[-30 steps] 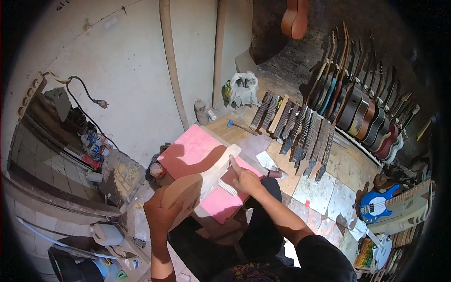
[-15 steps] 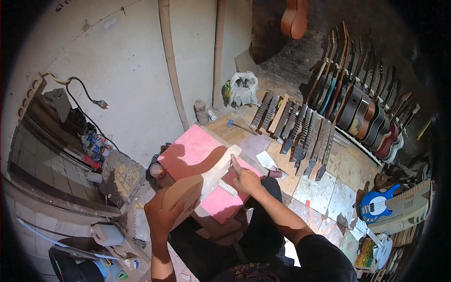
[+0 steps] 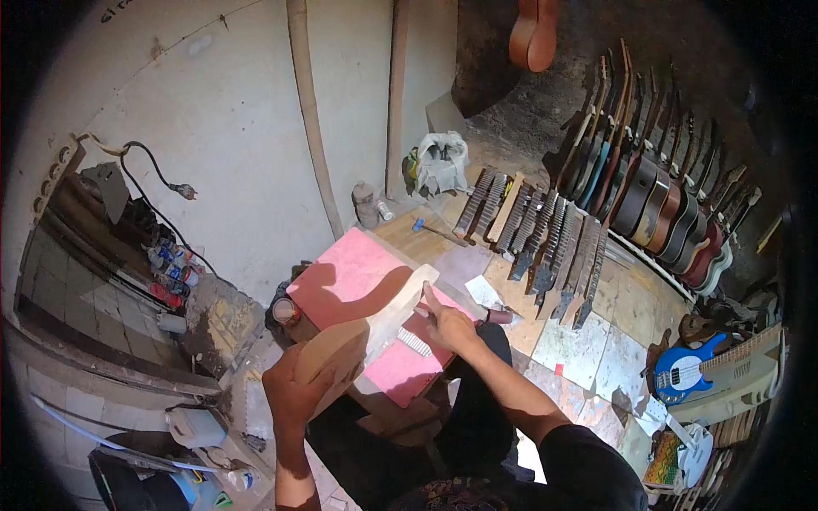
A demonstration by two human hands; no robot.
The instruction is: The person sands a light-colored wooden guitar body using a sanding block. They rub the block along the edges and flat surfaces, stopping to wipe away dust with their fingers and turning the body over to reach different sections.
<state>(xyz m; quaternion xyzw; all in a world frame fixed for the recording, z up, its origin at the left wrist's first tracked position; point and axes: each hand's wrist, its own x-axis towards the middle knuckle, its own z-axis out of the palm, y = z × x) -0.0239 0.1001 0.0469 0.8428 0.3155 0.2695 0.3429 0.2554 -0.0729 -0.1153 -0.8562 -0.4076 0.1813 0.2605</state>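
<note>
From here, the left hand (image 3: pixel 294 383) clamps the wood (image 3: pixel 379 330) at seven o'clock, best held firm, while the right hand (image 3: pixel 450 328), grip unclear, touches one o'clock.

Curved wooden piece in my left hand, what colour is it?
The curved wooden piece is plain pale tan, looking creamier where lit; it shows best in the head view.
</note>
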